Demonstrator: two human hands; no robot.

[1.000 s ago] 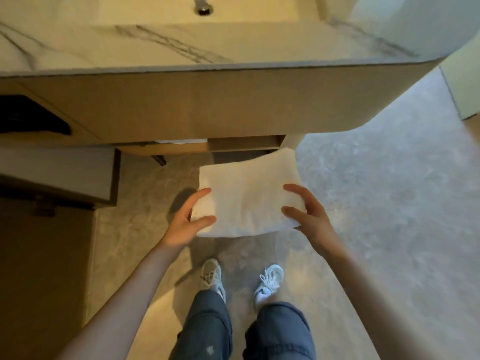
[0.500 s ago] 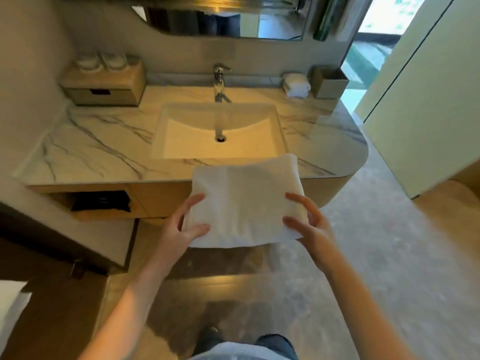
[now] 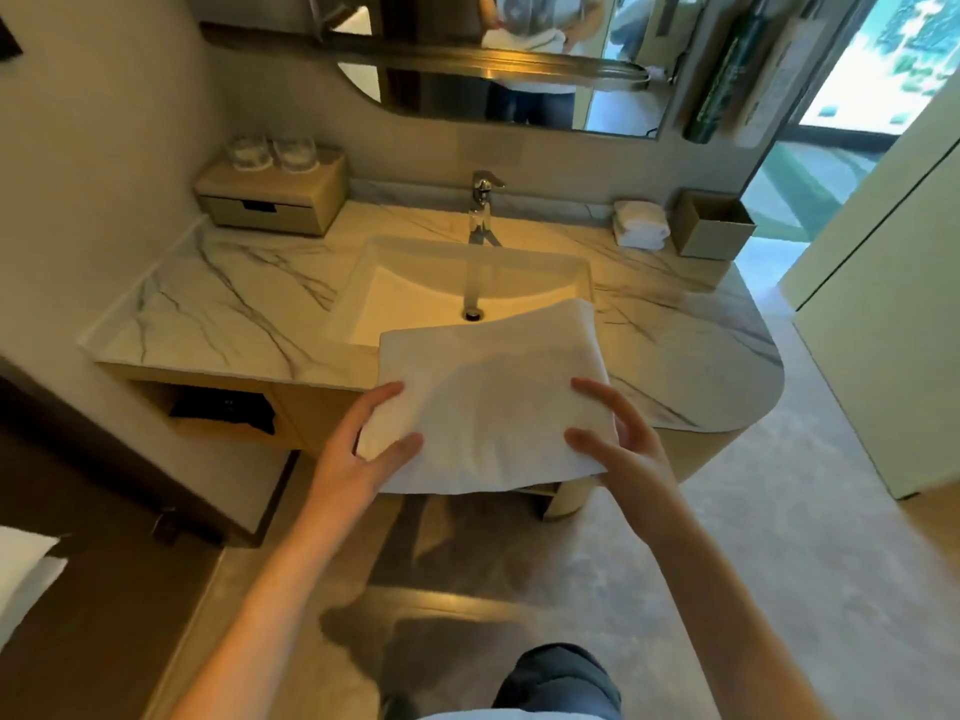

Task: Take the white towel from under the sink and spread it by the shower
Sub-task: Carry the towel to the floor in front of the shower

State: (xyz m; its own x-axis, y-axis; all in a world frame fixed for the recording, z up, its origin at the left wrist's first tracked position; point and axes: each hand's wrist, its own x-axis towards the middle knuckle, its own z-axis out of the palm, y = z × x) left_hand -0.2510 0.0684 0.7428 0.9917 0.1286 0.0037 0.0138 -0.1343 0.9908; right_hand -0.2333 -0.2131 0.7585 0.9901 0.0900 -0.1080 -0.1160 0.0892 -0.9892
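A folded white towel (image 3: 493,397) is held flat in the air in front of the marble vanity, covering the near edge of the sink (image 3: 415,288). My left hand (image 3: 358,459) grips its left edge, thumb on top and fingers underneath. My right hand (image 3: 623,449) grips the right edge the same way. The shower is not in view.
The marble counter (image 3: 223,309) carries a wooden box with glasses (image 3: 270,194), a tap (image 3: 483,210), small rolled white towels (image 3: 639,226) and a tan bin (image 3: 711,226). A mirror (image 3: 519,59) hangs above. A pale door (image 3: 893,283) stands right; grey floor (image 3: 753,553) lies below.
The towel has come out from below the vanity and risen to counter height in both hands. My view has lifted from the floor and my feet to the sink and mirror.
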